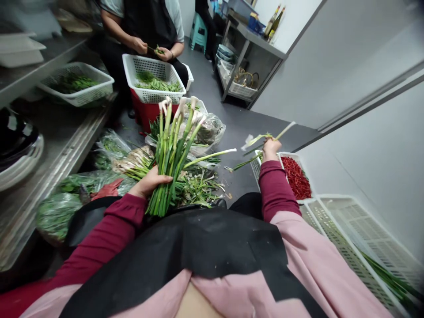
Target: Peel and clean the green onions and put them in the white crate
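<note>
My left hand point(150, 181) is closed around a bunch of green garlic point(174, 152), its white bulb ends pointing up and its green leaves hanging below. One stalk leans out of the bunch to the right. Off to the right, my right hand point(271, 148) grips a few loose garlic stalks point(256, 140), slightly blurred, with pale ends and green leaves. Below the bunch, a pile of leafy trimmings point(202, 187) lies on the floor. More garlic stalks with white bulbs point(132, 163) lie behind my left hand.
A person sits opposite, handling greens above a white basket point(129, 73) on a red container point(142, 110). Red chillies point(296, 178) fill a basket at right, near long white crates point(364, 229). A metal shelf point(66, 163) runs along the left. Bagged greens point(59, 216) lie beside it.
</note>
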Motion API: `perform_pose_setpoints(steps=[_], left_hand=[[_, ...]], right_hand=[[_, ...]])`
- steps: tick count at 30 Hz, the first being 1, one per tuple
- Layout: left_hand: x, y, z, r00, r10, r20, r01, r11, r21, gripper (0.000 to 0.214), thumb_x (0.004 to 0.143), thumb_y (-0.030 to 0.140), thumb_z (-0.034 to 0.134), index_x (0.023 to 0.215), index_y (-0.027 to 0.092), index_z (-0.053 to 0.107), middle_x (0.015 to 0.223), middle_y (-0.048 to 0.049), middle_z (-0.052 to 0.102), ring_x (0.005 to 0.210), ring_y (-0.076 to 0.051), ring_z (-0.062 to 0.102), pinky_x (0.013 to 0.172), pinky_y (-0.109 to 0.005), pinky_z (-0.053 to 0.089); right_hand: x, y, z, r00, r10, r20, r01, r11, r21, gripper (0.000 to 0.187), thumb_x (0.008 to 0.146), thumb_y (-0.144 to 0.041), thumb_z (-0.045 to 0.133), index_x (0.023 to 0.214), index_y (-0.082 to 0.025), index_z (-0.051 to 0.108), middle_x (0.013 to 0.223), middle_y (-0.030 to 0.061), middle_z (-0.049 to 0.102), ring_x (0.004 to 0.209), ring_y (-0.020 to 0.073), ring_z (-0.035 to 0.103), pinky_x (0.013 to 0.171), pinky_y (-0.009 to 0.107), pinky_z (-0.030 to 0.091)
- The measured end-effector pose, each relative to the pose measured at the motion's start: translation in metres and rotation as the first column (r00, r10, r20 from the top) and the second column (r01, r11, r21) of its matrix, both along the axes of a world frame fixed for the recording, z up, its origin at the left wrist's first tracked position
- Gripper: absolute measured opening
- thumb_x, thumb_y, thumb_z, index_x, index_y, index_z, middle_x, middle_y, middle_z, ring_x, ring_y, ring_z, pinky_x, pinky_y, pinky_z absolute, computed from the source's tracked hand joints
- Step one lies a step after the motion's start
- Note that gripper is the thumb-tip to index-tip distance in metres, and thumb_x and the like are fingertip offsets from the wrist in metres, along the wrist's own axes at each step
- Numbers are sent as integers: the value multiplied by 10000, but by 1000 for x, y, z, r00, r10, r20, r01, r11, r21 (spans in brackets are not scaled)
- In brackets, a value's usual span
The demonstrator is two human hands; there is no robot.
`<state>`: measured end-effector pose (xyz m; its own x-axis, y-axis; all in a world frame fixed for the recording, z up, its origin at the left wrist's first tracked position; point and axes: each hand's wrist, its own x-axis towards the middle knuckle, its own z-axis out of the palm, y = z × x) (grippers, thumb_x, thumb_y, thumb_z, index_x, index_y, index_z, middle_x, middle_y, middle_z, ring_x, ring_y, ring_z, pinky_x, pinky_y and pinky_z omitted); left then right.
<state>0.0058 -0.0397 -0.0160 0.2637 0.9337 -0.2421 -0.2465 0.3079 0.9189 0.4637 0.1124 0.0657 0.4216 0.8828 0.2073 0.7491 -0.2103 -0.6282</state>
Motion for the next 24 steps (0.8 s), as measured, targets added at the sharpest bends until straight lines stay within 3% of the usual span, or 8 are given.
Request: perform_pose_setpoints(steps=[3, 6, 8, 10, 13, 16, 18, 24], left_hand=[[-12, 4, -3, 993, 59, -107, -50, 995, 83, 534, 484, 327, 800, 937, 119, 608, 821, -76, 700, 707, -233, 652, 610, -306, 531], [-18, 8, -8, 974, 112, -195, -85, 986, 140, 569, 490, 382, 796, 956, 118, 603, 871, -100, 703, 773, -267, 660, 659, -342, 539], [-19, 11, -10, 950, 130, -283, -77, 979, 188, 548, 501, 396, 787, 937, 114, 610, 862, -104, 703, 790, -276, 659, 690, -361, 539], [-16, 13, -11, 916, 143, -376, -46, 966, 256, 506, 523, 383, 768, 920, 109, 615, 856, -102, 699, 803, -274, 654, 728, -371, 533], [-8, 14, -13, 879, 139, -456, 29, 939, 343, 458, 564, 344, 726, 935, 106, 603, 864, -93, 687, 806, -259, 646, 754, -366, 522], [1, 13, -15, 867, 80, -492, 120, 924, 362, 406, 593, 320, 689, 925, 111, 586, 847, -81, 674, 788, -248, 638, 731, -351, 520], [5, 12, -15, 865, 56, -499, 155, 915, 372, 405, 596, 305, 685, 937, 113, 578, 870, -81, 670, 807, -248, 634, 740, -347, 517], [6, 11, -17, 936, -10, -353, 123, 946, 301, 484, 584, 359, 736, 972, 113, 585, 895, -98, 680, 810, -257, 642, 714, -343, 526]], right_hand=[[3, -10, 0, 991, -85, -100, 86, 996, 13, 234, 882, -261, 378, 873, -195, 602, 442, -24, 433, 436, 150, 394, 449, 283, 303], [-15, -20, -10, 988, 41, -152, -53, 996, -77, 136, 809, -239, 518, 751, -176, 624, 429, -31, 461, 455, 124, 398, 473, 268, 314], [-42, -28, -28, 964, 172, -203, -209, 962, -177, 74, 650, -192, 695, 670, -149, 639, 451, -30, 512, 478, 108, 441, 493, 250, 333], [-75, -38, -48, 931, 266, -252, -327, 912, -247, 225, 496, -173, 792, 673, -127, 661, 487, -32, 546, 497, 99, 472, 513, 234, 357], [-130, -54, -67, 868, 312, -386, -396, 904, -160, 360, 579, -354, 763, 847, -129, 677, 527, -47, 529, 483, 75, 449, 492, 208, 351], [-180, -63, -64, 734, 347, -584, -437, 899, -14, 438, 755, -520, 574, 966, -143, 645, 502, -60, 465, 406, 55, 354, 416, 195, 285], [-203, -64, -56, 659, 414, -628, -529, 849, 4, 415, 758, -516, 580, 889, -129, 650, 486, -55, 456, 387, 44, 321, 388, 191, 246], [-205, -69, -36, 604, 505, -616, -731, 660, -175, 309, 746, -405, 628, 639, -115, 612, 437, -47, 451, 345, 24, 286, 351, 184, 185]])
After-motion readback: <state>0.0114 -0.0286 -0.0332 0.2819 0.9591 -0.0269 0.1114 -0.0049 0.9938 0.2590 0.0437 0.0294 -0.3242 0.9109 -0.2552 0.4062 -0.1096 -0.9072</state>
